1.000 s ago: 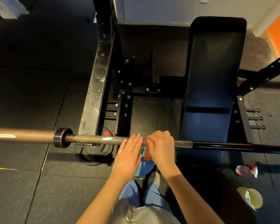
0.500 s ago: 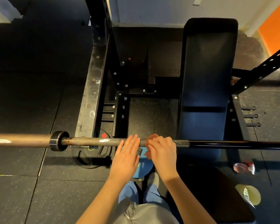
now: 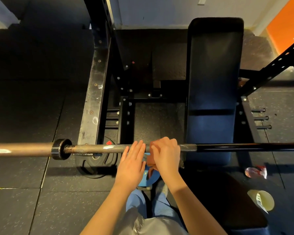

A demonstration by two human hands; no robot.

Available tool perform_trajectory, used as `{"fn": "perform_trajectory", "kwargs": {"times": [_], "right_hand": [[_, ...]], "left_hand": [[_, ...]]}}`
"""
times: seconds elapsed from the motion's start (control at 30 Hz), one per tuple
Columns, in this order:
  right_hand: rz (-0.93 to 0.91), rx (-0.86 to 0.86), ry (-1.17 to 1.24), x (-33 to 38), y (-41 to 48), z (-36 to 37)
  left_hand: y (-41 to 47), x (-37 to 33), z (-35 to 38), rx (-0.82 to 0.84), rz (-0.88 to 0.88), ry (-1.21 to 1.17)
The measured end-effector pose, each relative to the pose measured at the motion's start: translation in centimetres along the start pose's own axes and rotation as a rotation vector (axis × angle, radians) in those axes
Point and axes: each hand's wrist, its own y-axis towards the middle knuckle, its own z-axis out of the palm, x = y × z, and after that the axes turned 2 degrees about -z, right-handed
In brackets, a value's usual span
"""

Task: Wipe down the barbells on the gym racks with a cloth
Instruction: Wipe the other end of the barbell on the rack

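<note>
Wiping grip: cloth (image 3: 151,162) wrapped on the barbell (image 3: 100,148)

The right hand (image 3: 166,156) is curled tight over the reddish cloth, wrapping it round the shaft for full contact. The left hand (image 3: 131,165), fingers straight and together, rests on the bar at its nine o'clock, likely steadying it. Out at nine the collar (image 3: 59,149), rack upright (image 3: 95,92) at eleven, bench (image 3: 212,82) at one.

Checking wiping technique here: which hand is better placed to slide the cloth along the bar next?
Right. The right hand curls round the cloth on the barbell, so it can likely slide it along. The left hand lies flat beside it, fingers straight, holding nothing.
</note>
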Motion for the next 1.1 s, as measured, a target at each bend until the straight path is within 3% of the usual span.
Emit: {"fn": "perform_trajectory", "kwargs": {"times": [0.1, 0.3, 0.43, 0.57, 0.63, 0.77, 0.97, 1.1], "right_hand": [[-0.114, -0.093, 0.022, -1.6, -1.6, -0.1], [0.064, 0.012, 0.063, -0.7, 0.5, -0.3], [-0.045, -0.057, 0.022, -1.5, -1.1, -0.2], [0.044, 0.017, -0.013, -0.6, 1.7, -0.4], [-0.037, 0.040, -0.069, -0.5, 1.5, -0.6], [-0.140, -0.008, 0.076, -2.7, -0.8, -0.6], [0.044, 0.022, 0.069, -1.3, 1.5, -0.8], [-0.063, 0.058, 0.022, -1.6, 0.6, -0.6]], "left_hand": [[0.1, 0.1, -0.2, 0.001, -0.004, -0.001], [0.2, -0.2, -0.1, 0.013, -0.032, -0.005], [0.1, -0.1, -0.3, 0.024, -0.018, -0.009], [0.2, 0.0, 0.1, 0.026, -0.023, 0.006], [0.0, 0.1, 0.0, 0.038, -0.036, 0.007], [0.2, 0.0, -0.3, 0.030, -0.015, -0.019], [0.2, -0.3, -0.3, 0.046, -0.045, -0.012], [0.1, -0.4, -0.5, 0.067, -0.049, -0.007]]}}
